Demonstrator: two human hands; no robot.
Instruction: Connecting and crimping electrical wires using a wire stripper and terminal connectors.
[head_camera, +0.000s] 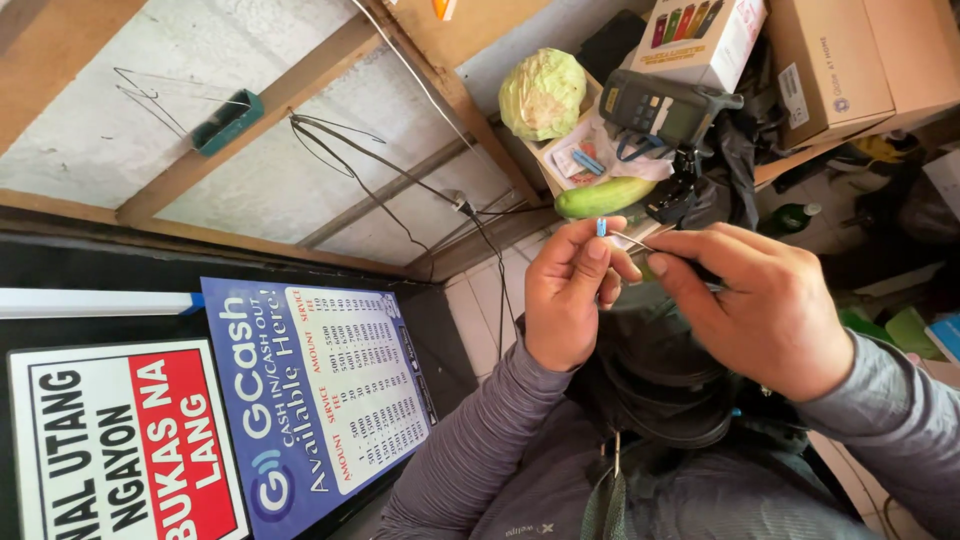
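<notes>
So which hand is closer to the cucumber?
Left. The left hand has its fingertips just under the cucumber, almost touching it. The right hand is further off, below and to the side.

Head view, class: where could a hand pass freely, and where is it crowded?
Free: the gap between the dark cables and the left hand, over pale tiles. Crowded: beyond both hands, where cucumber, cabbage, handheld terminal and cardboard boxes pack together.
</notes>
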